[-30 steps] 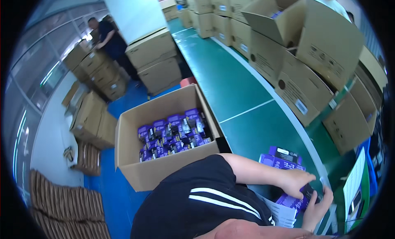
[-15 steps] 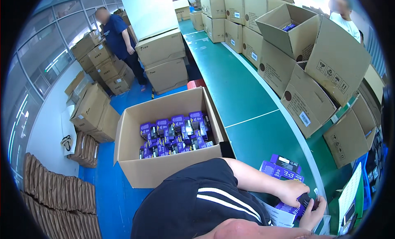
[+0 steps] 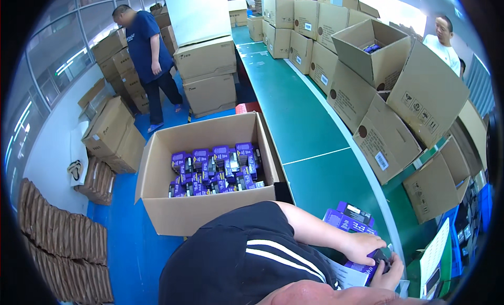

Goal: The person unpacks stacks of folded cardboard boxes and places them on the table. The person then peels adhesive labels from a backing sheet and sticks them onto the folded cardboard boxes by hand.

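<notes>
Both hands meet at the lower right, over the green table. My left hand (image 3: 365,248) is closed on a small purple box (image 3: 375,272), its fingers at a black part (image 3: 381,259) by the box's end. From the other side my right hand (image 3: 389,274) curls round the same end, its fingers against the black part. Whether that part is the box's own end or a separate item I cannot tell. Just beyond my left hand lie more purple boxes (image 3: 347,221) with black ends. White paper sheets (image 3: 349,276) lie beside my left forearm.
A large open carton (image 3: 205,213) of purple boxes stands left of the green table (image 3: 310,174). Stacked cartons (image 3: 344,90) line the table's far side. At right are a tilted open carton (image 3: 428,195) and an upright white sheet (image 3: 434,255). A person (image 3: 146,58) is at far left.
The view has shifted slightly, so most things sit a little further left. My hands stay together at the purple box. The person in dark blue at far left has moved nearer.
</notes>
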`<act>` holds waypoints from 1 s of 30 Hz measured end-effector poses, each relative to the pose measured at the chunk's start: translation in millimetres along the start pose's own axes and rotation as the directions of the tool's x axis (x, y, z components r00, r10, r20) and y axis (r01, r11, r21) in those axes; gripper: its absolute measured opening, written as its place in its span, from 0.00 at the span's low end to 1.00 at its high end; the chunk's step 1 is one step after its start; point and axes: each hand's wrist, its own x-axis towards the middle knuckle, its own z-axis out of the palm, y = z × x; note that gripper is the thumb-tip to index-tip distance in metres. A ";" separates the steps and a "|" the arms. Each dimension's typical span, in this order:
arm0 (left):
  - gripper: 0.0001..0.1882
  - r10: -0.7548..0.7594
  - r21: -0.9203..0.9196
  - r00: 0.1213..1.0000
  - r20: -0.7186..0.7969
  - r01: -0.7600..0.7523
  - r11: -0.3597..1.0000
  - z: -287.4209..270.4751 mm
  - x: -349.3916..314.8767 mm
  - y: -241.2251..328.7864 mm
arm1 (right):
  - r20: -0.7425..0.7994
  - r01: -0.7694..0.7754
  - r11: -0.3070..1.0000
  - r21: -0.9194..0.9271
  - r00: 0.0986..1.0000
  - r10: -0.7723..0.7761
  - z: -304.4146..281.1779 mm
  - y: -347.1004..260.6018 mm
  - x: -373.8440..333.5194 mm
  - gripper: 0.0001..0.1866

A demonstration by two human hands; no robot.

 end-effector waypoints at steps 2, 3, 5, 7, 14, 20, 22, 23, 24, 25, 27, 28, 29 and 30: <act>0.26 0.052 -0.022 0.994 -0.098 -0.055 0.998 -8.9 -3.5 1.5 | 0.045 0.073 0.990 0.123 0.996 -0.079 -6.3 4.1 -1.1 0.22; 0.23 0.069 -0.051 0.988 -0.142 -0.077 0.996 -23.9 -6.7 4.9 | 0.094 0.075 0.959 0.274 0.990 -0.104 -10.8 7.4 -2.9 0.25; 0.20 0.080 -0.013 0.969 -0.232 -0.085 0.996 -57.1 -17.1 10.7 | 0.307 -0.059 0.867 0.495 0.945 -0.111 -33.2 1.8 -0.4 0.30; 0.15 0.121 0.092 0.931 -0.344 -0.095 0.991 -94.6 -23.9 8.6 | 0.529 -0.227 0.719 0.658 0.817 -0.227 -39.8 1.7 -10.6 0.42; 0.11 0.152 0.391 0.493 -0.857 0.427 0.815 -304.9 -136.7 -24.1 | 0.570 -0.231 0.784 0.577 0.800 -0.184 -78.5 -81.2 -23.2 0.42; 0.17 0.016 -0.047 -0.085 -0.996 0.686 0.726 -432.8 -251.5 13.6 | 0.647 -0.236 0.894 0.381 0.758 -0.076 -96.2 -101.8 -31.3 0.46; 0.15 -0.056 -0.053 -0.019 -0.998 0.686 0.725 -437.9 -303.2 26.4 | 0.669 -0.260 0.897 0.357 0.742 -0.051 -98.0 -97.7 -35.0 0.48; 0.14 -0.093 -0.056 0.016 -0.996 0.690 0.722 -437.8 -321.5 29.2 | 0.620 -0.225 0.886 0.406 0.779 -0.086 -90.1 -90.9 -35.8 0.50; 0.13 -0.133 -0.063 0.046 -0.990 0.696 0.716 -443.3 -332.4 31.5 | 0.572 -0.185 0.874 0.449 0.811 -0.123 -80.2 -84.5 -38.0 0.52; 0.13 -0.175 -0.071 0.077 -0.982 0.702 0.709 -446.8 -343.0 32.1 | 0.523 -0.145 0.860 0.489 0.838 -0.156 -71.1 -79.0 -39.6 0.54; 0.11 -0.293 -0.108 0.135 -0.946 0.725 0.681 -442.8 -358.1 25.5 | 0.511 -0.139 0.851 0.507 0.843 -0.167 -67.1 -73.6 -46.9 0.57; 0.10 -0.351 -0.127 0.155 -0.924 0.739 0.662 -439.0 -369.2 24.3 | 0.518 -0.140 0.849 0.510 0.837 -0.173 -65.9 -74.0 -46.4 0.57; 0.10 -0.404 -0.155 0.159 -0.901 0.752 0.641 -438.7 -386.4 28.4 | 0.527 -0.129 0.848 0.515 0.828 -0.194 -64.8 -74.5 -45.8 0.56; 0.09 -0.451 -0.167 0.181 -0.874 0.760 0.628 -435.8 -380.8 28.4 | 0.525 -0.124 0.846 0.519 0.827 -0.200 -63.9 -75.3 -44.6 0.56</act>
